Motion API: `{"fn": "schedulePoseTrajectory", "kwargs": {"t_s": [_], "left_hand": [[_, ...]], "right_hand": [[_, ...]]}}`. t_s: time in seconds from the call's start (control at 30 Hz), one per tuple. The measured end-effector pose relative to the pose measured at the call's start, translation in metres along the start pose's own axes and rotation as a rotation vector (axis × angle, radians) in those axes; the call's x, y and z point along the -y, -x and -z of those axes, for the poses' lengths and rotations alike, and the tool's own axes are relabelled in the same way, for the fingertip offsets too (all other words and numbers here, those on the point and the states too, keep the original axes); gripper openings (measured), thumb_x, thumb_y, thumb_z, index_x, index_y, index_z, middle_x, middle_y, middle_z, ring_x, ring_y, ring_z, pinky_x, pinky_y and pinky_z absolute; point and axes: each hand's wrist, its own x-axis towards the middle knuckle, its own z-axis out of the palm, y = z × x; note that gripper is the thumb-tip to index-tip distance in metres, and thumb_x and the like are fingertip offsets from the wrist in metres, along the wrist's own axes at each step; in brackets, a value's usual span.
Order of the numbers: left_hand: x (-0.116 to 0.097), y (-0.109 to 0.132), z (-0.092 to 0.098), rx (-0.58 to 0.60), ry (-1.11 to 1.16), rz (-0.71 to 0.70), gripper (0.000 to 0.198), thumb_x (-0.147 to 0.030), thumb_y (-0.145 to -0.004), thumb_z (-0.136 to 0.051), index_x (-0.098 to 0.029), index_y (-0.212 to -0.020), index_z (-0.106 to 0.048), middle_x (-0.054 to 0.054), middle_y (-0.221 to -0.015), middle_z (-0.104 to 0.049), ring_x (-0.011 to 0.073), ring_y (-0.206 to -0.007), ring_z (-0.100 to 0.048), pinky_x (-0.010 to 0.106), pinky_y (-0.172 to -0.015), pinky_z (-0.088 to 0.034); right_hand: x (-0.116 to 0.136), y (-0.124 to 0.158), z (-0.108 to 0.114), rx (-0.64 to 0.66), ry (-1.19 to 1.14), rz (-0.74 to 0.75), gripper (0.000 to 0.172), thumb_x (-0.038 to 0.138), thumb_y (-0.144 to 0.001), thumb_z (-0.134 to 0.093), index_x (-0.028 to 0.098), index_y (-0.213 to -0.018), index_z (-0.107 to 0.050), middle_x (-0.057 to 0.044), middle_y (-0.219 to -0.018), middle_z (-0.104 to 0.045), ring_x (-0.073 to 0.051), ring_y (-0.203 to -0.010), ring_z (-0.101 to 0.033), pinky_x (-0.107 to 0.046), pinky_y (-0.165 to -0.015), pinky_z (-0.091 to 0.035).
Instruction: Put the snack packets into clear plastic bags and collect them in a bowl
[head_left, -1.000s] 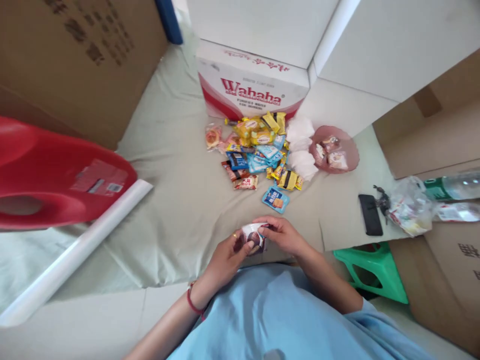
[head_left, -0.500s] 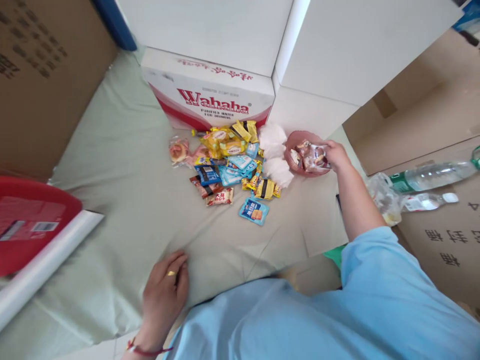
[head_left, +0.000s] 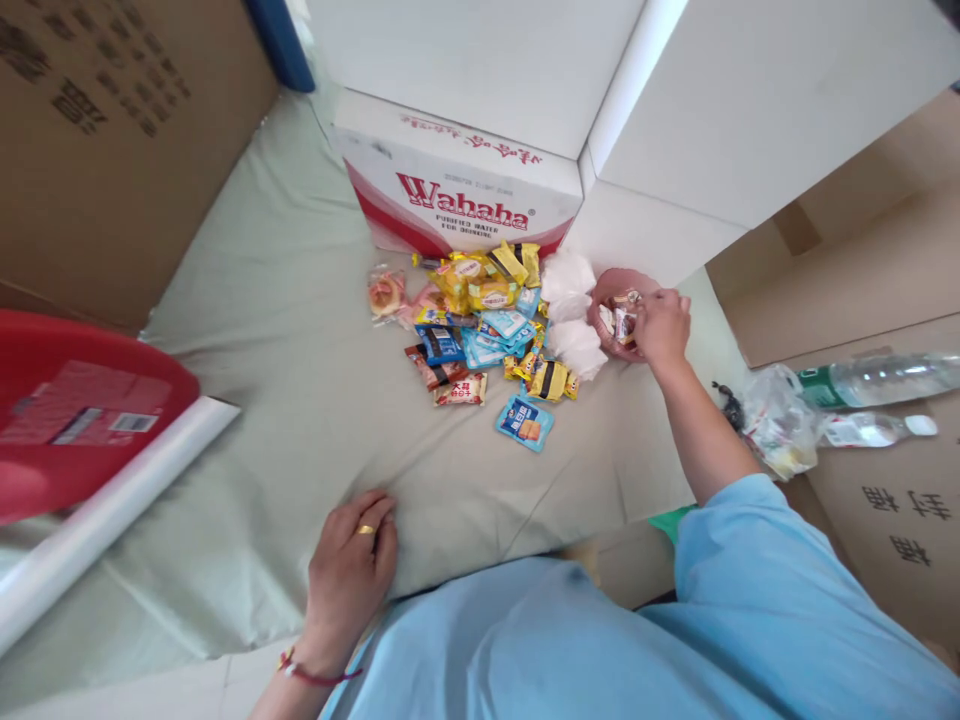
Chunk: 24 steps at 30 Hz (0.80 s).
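My left hand (head_left: 352, 560), a ring on one finger, rests at the near edge of the cloth with its fingers curled loosely together and nothing visible in them. At the right, my right hand (head_left: 664, 325) reaches into a pink bowl (head_left: 626, 279), fingers bent and closed over its right side. Small wrapped snacks (head_left: 624, 322) lie in that bowl; what the fingertips grip is hidden. Left of it are white crumpled tissues (head_left: 568, 275) and a pile of packets: yellow wrapped cakes (head_left: 493, 295), light blue pouches (head_left: 487, 345) and a red-and-cream packet (head_left: 460, 390). One blue pouch (head_left: 525, 423) lies apart in front.
Behind the pile stands a Wahaha water carton (head_left: 465, 205) against white cabinets (head_left: 480, 70). A red plastic container (head_left: 90, 420) and a white roll (head_left: 120, 510) lie at left. Plastic bottles (head_left: 877, 382) and a clear bag (head_left: 784, 425) sit on cardboard at right.
My right hand has shifted inward over the bowl, its fingers now bent down into it; before, it was at the bowl's right edge. The whole view has shifted slightly. My left hand stays resting.
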Motion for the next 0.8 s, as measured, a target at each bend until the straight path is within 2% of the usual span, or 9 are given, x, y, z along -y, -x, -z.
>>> {"fn": "schedulePoseTrajectory", "kwargs": {"t_s": [0.07, 0.13, 0.23, 0.3, 0.33, 0.43, 0.6, 0.7, 0.8], "left_hand": [[0.0, 0.001, -0.001, -0.002, 0.018, 0.011, 0.015, -0.013, -0.099, -0.057, -0.02, -0.109, -0.066, 0.01, -0.111, -0.071, 0.0238, -0.1, -0.067, 0.037, -0.091, -0.057], [0.001, 0.002, -0.002, -0.008, 0.032, 0.021, 0.015, -0.013, -0.099, -0.056, -0.02, -0.108, -0.066, 0.01, -0.111, -0.071, 0.0239, -0.101, -0.067, 0.037, -0.091, -0.057], [0.003, 0.003, -0.002, -0.015, 0.055, 0.024, 0.014, -0.013, -0.1, -0.056, -0.019, -0.107, -0.066, 0.01, -0.11, -0.072, 0.0241, -0.101, -0.067, 0.038, -0.09, -0.057], [0.003, 0.003, -0.002, -0.01, 0.073, 0.028, 0.014, -0.013, -0.1, -0.055, -0.019, -0.106, -0.067, 0.011, -0.11, -0.072, 0.0241, -0.102, -0.068, 0.038, -0.091, -0.057], [0.002, 0.004, -0.002, -0.006, 0.083, 0.031, 0.015, -0.013, -0.1, -0.055, -0.019, -0.106, -0.067, 0.01, -0.11, -0.072, 0.024, -0.102, -0.068, 0.038, -0.092, -0.057], [0.001, 0.005, 0.0, -0.006, 0.125, 0.054, 0.016, -0.014, -0.1, -0.054, -0.02, -0.105, -0.068, 0.009, -0.109, -0.073, 0.0234, -0.101, -0.068, 0.038, -0.093, -0.056], [0.0, 0.005, 0.0, -0.015, 0.166, 0.103, 0.018, -0.015, -0.1, -0.053, -0.021, -0.103, -0.07, 0.009, -0.107, -0.074, 0.0228, -0.1, -0.069, 0.037, -0.091, -0.057], [0.001, 0.003, -0.002, 0.005, 0.143, 0.093, 0.019, -0.016, -0.1, -0.052, -0.02, -0.102, -0.07, 0.009, -0.104, -0.074, 0.0229, -0.099, -0.068, 0.037, -0.089, -0.057], [0.002, 0.003, -0.003, 0.014, 0.139, 0.09, 0.019, -0.018, -0.101, -0.051, -0.02, -0.101, -0.07, 0.009, -0.104, -0.074, 0.0229, -0.099, -0.068, 0.037, -0.09, -0.057]], "right_hand": [[0.015, 0.0, 0.008, -0.093, -0.012, -0.009, 0.031, 0.032, -0.104, -0.045, 0.019, -0.102, -0.073, -0.019, -0.118, -0.068, -0.035, -0.116, -0.056, -0.054, -0.103, -0.043], [0.034, -0.001, 0.009, -0.062, -0.102, 0.05, 0.029, 0.037, -0.104, -0.049, 0.025, -0.107, -0.075, -0.013, -0.11, -0.073, -0.033, -0.107, -0.064, -0.051, -0.098, -0.049], [0.063, -0.005, 0.001, 0.277, -0.156, 0.281, 0.026, 0.041, -0.094, -0.067, 0.028, -0.112, -0.078, -0.008, -0.111, -0.074, -0.028, -0.101, -0.068, -0.042, -0.091, -0.053], [0.077, -0.007, -0.008, 0.537, -0.067, 0.415, 0.025, 0.037, -0.086, -0.075, 0.025, -0.107, -0.081, -0.01, -0.11, -0.074, -0.027, -0.099, -0.068, -0.039, -0.089, -0.052], [0.082, -0.007, -0.013, 0.613, -0.002, 0.443, 0.021, 0.034, -0.086, -0.074, 0.023, -0.102, -0.082, -0.011, -0.107, -0.074, -0.027, -0.097, -0.067, -0.038, -0.087, -0.051], [0.085, -0.007, -0.019, 0.586, 0.139, 0.385, 0.018, 0.025, -0.09, -0.064, 0.018, -0.09, -0.081, -0.011, -0.095, -0.073, -0.025, -0.089, -0.066, -0.035, -0.081, -0.048], [0.083, 0.002, -0.014, 0.393, 0.154, 0.26, 0.023, 0.03, -0.094, -0.062, 0.017, -0.102, -0.079, -0.011, -0.099, -0.071, -0.025, -0.088, -0.064, -0.035, -0.079, -0.048], [0.097, 0.01, -0.016, 0.472, 0.249, 0.335, 0.034, 0.032, -0.09, -0.071, 0.021, -0.122, -0.077, -0.014, -0.121, -0.069, -0.029, -0.104, -0.065, -0.036, -0.083, -0.049], [0.111, 0.014, -0.023, 0.58, 0.44, 0.306, 0.029, 0.025, -0.089, -0.07, 0.022, -0.115, -0.08, -0.015, -0.12, -0.071, -0.031, -0.104, -0.067, -0.035, -0.078, -0.047]]}}
